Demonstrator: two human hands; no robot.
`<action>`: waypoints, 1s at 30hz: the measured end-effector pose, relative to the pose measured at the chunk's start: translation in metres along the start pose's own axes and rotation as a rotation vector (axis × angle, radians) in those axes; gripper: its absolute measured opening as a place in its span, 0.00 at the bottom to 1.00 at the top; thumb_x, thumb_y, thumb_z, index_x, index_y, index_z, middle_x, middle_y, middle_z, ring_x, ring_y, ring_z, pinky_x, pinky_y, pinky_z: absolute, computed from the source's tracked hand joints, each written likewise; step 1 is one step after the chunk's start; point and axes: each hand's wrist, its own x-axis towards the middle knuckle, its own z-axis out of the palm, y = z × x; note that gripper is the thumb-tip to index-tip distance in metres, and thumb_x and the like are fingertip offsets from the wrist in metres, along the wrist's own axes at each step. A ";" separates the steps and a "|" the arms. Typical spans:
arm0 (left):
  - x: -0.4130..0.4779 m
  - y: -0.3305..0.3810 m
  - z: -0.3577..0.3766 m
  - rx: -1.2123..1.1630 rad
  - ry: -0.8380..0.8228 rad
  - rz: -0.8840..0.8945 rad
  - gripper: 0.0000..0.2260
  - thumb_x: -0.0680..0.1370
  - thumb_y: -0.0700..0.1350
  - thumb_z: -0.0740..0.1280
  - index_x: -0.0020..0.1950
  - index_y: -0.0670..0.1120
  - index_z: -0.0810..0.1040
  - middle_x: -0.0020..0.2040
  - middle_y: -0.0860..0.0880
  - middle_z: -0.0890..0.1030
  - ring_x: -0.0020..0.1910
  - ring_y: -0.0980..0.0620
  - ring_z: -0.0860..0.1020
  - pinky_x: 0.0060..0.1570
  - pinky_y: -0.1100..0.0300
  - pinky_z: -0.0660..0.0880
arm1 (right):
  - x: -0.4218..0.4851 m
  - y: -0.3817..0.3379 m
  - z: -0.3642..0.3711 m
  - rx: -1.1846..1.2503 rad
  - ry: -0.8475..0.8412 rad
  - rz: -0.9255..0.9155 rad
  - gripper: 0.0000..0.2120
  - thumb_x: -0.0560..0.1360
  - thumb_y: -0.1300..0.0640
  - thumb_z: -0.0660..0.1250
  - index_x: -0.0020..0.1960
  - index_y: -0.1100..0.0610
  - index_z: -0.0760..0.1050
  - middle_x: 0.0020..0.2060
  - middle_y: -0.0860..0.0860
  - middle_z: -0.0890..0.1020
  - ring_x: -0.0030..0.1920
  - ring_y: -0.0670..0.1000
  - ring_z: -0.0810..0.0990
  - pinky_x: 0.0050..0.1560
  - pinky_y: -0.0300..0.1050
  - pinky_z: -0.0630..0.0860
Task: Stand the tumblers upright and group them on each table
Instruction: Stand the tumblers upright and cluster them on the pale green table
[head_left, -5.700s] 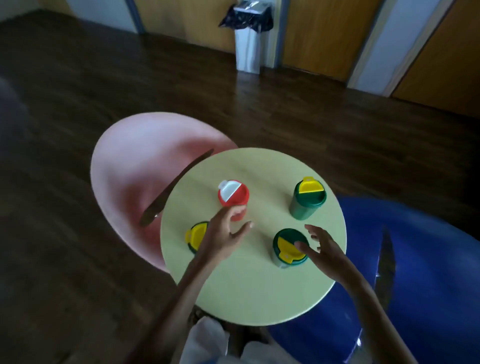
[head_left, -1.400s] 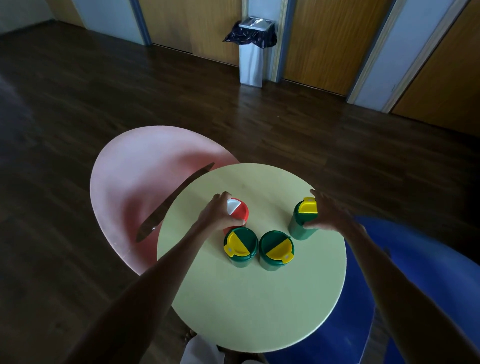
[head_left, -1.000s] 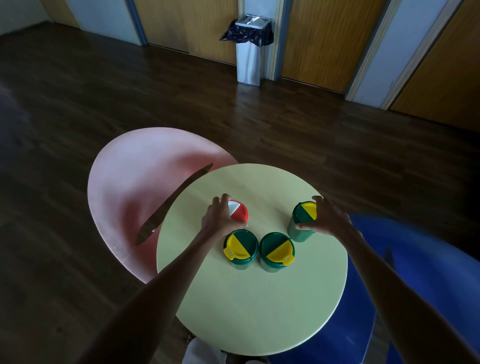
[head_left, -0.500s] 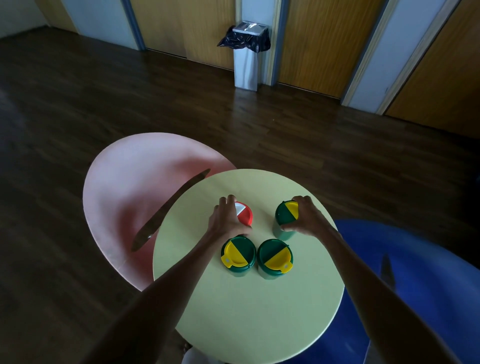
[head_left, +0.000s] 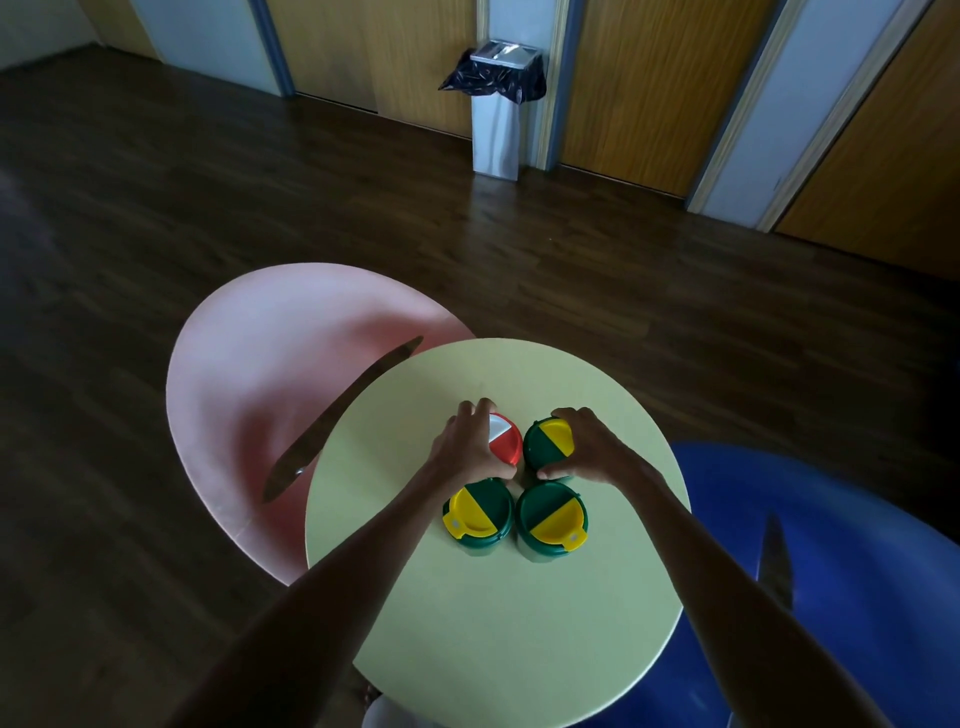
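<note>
On the round desk a green tumbler and a second green tumbler are being seen upright side by side, and just behind them a red tumbler is being gripped by the left hand and a third green tumbler by the right hand, all four close together.

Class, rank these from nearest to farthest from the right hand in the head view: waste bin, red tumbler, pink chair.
1. Red tumbler, just left of the right hand.
2. Pink chair, farther left.
3. Waste bin, at the far wall.
</note>
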 end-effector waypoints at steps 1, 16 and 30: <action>0.000 0.000 0.000 -0.004 -0.002 0.002 0.38 0.61 0.52 0.78 0.66 0.49 0.63 0.62 0.46 0.69 0.61 0.42 0.71 0.52 0.48 0.76 | 0.000 0.000 0.000 -0.005 -0.004 -0.001 0.47 0.61 0.45 0.79 0.73 0.51 0.59 0.68 0.55 0.65 0.66 0.57 0.69 0.60 0.50 0.73; -0.003 -0.012 0.002 -0.112 0.007 0.063 0.39 0.67 0.56 0.74 0.73 0.49 0.59 0.69 0.46 0.66 0.66 0.46 0.69 0.60 0.47 0.73 | -0.001 0.002 -0.003 0.074 -0.030 -0.015 0.45 0.66 0.43 0.75 0.75 0.50 0.56 0.70 0.57 0.64 0.69 0.57 0.67 0.63 0.49 0.69; -0.098 -0.071 0.055 -0.591 0.093 -0.022 0.46 0.60 0.59 0.75 0.73 0.47 0.62 0.68 0.50 0.71 0.65 0.57 0.71 0.61 0.57 0.74 | -0.096 0.019 0.097 0.611 0.392 0.108 0.51 0.55 0.38 0.76 0.71 0.57 0.60 0.60 0.48 0.67 0.62 0.51 0.69 0.59 0.52 0.74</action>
